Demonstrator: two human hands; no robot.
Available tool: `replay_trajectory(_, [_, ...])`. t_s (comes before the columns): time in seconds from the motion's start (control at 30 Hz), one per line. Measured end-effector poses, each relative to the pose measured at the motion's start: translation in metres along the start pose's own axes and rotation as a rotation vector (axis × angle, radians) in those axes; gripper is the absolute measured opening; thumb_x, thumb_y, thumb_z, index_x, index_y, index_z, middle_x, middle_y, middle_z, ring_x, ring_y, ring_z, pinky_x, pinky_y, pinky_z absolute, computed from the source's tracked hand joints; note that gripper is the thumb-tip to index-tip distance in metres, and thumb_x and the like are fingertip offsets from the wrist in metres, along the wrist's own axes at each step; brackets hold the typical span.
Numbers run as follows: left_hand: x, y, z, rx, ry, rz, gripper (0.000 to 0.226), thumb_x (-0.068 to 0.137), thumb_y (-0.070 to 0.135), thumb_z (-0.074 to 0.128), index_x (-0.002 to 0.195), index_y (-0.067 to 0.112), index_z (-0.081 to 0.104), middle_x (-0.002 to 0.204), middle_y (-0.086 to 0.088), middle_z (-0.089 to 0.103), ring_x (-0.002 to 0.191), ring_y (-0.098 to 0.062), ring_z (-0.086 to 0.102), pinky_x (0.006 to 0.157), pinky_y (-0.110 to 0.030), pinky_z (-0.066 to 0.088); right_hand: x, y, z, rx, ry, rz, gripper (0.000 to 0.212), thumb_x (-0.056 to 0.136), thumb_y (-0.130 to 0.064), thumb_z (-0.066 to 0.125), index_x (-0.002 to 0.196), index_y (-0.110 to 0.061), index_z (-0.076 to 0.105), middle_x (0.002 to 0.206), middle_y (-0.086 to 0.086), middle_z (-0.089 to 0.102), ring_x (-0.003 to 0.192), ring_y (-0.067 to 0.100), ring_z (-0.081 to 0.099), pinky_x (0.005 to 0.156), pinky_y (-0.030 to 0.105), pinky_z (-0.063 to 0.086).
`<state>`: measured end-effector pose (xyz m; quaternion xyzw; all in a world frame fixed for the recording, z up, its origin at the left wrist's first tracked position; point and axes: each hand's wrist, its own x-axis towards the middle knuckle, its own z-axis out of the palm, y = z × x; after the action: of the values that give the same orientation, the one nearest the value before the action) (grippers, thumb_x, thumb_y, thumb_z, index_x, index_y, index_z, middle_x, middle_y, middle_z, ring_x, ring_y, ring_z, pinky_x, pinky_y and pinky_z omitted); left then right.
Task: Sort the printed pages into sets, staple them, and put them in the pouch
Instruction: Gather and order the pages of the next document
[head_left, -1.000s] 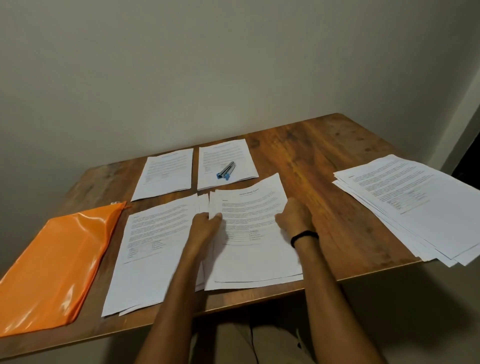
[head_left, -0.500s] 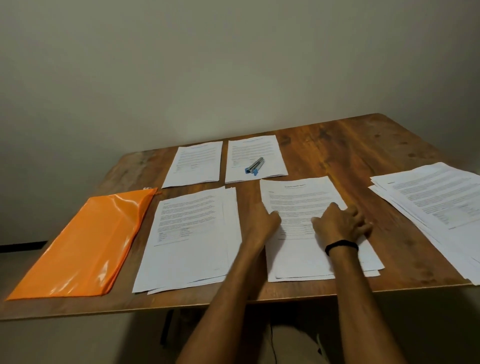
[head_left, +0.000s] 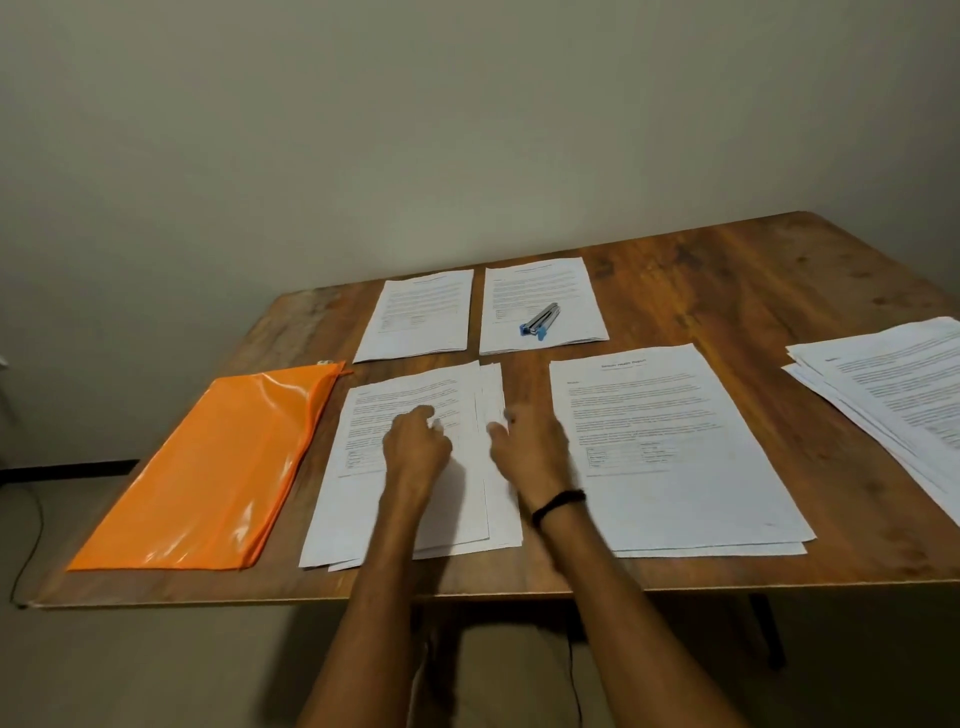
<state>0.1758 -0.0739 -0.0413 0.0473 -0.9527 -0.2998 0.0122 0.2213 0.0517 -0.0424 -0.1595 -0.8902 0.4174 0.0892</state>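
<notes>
A fanned stack of printed pages (head_left: 358, 499) lies near the table's front edge. My left hand (head_left: 415, 447) rests on its top sheet with fingers bent down onto the paper. My right hand (head_left: 530, 447), with a black band at the wrist, touches that stack's right edge with its fingertips. Another stack of pages (head_left: 675, 467) lies squared to the right of my hands. Two sets lie further back: one set (head_left: 421, 312) bare, the other set (head_left: 519, 291) with a blue and silver stapler (head_left: 540, 321) on it. The orange pouch (head_left: 208, 467) lies flat at the left.
A loose pile of pages (head_left: 893, 395) spreads at the right edge of the wooden table (head_left: 717, 280). A plain wall stands behind the table. A dark cable runs along the floor at the left.
Both hands slid the headed stack to the right, left it there, and moved left onto the fanned stack. The camera view has shifted to the left.
</notes>
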Motion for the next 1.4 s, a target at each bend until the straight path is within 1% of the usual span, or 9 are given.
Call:
replay_trajectory(0.2, [0.007,-0.021,-0.015,-0.228,-0.090,-0.022,0.028,0.103,0.027,0.052,0.098,0.009,0.072,0.102,-0.009,0.070,0.090,-0.021,0.060,0.076,-0.026,0.047,-0.005,-0.024,0.033,-0.195,-0.088,0.112,0.033,0.095,-0.035,0.064,0.120,-0.013,0.064,0.129,0.016,0.057,0.116,0.032,0.054,0.099,0.040,0.048])
replay_trajectory(0.4, [0.017,-0.024,-0.030,-0.409,-0.184,-0.164,0.083,0.081,0.079,0.054,0.126,0.011,0.063,0.125,-0.017,0.065,0.110,-0.039,0.063,0.091,-0.044,0.054,-0.018,-0.040,0.046,0.017,-0.037,-0.077,0.042,0.096,-0.031,0.063,0.134,-0.019,0.051,0.133,0.008,0.056,0.117,0.025,0.057,0.098,0.033,0.050])
replay_trajectory(0.53, [0.020,-0.025,-0.029,-0.443,-0.143,-0.146,0.043,0.095,0.051,0.061,0.080,0.011,0.068,0.088,-0.014,0.070,0.078,-0.024,0.063,0.067,-0.031,0.048,-0.021,-0.044,0.053,0.150,-0.094,-0.085,0.035,0.100,-0.032,0.058,0.132,-0.017,0.055,0.131,0.005,0.063,0.117,0.021,0.061,0.098,0.031,0.049])
replay_trajectory(0.67, [0.025,-0.040,-0.025,-0.455,-0.072,-0.249,0.028,0.089,0.007,0.060,0.062,0.004,0.060,0.071,-0.019,0.061,0.069,-0.029,0.057,0.061,-0.029,0.045,-0.021,-0.040,0.055,0.166,-0.058,-0.064,0.026,0.101,-0.034,0.057,0.114,-0.013,0.066,0.115,0.005,0.071,0.101,0.020,0.066,0.094,0.033,0.055])
replay_trajectory(0.9, [0.013,-0.050,-0.034,-0.648,-0.034,-0.327,0.028,0.090,0.041,0.071,0.087,0.019,0.054,0.085,0.001,0.060,0.075,-0.016,0.060,0.056,-0.021,0.041,-0.021,-0.036,0.063,0.164,-0.100,-0.017,0.032,0.100,-0.038,0.058,0.119,-0.014,0.062,0.120,0.004,0.068,0.106,0.020,0.064,0.093,0.028,0.050])
replay_trajectory(1.07, [0.024,-0.065,-0.037,-0.743,-0.082,-0.334,0.058,0.086,0.065,0.062,0.119,0.017,0.061,0.114,-0.005,0.068,0.096,-0.025,0.069,0.068,-0.031,0.055,-0.021,-0.039,0.054,0.306,-0.064,0.070,0.046,0.102,-0.042,0.050,0.138,-0.012,0.049,0.133,0.005,0.062,0.118,0.025,0.062,0.090,0.026,0.047])
replay_trajectory(1.2, [0.026,-0.072,-0.045,-0.781,-0.028,-0.350,0.044,0.091,0.058,0.062,0.112,0.020,0.060,0.116,-0.008,0.068,0.099,-0.030,0.068,0.094,-0.051,0.054,-0.004,-0.025,0.051,0.450,-0.061,0.179,0.043,0.105,-0.045,0.037,0.116,-0.011,0.061,0.111,0.004,0.069,0.097,0.022,0.068,0.067,0.022,0.045])
replay_trajectory(1.3, [0.023,-0.070,-0.053,-0.769,0.044,-0.388,0.024,0.098,0.045,0.060,0.095,0.021,0.059,0.099,-0.002,0.067,0.093,-0.029,0.067,0.093,-0.047,0.054,0.004,-0.014,0.049,0.477,-0.059,0.234,0.049,0.107,-0.045,0.033,0.081,-0.013,0.061,0.080,0.007,0.067,0.075,0.023,0.066,0.060,0.026,0.043])
replay_trajectory(1.4, [0.021,-0.071,-0.055,-0.756,0.099,-0.369,0.034,0.097,0.042,0.061,0.077,0.015,0.060,0.087,-0.007,0.068,0.088,-0.035,0.068,0.088,-0.045,0.054,0.005,-0.005,0.048,0.473,-0.058,0.234,0.042,0.105,-0.036,0.044,0.081,-0.007,0.062,0.083,0.012,0.070,0.073,0.024,0.066,0.060,0.028,0.047])
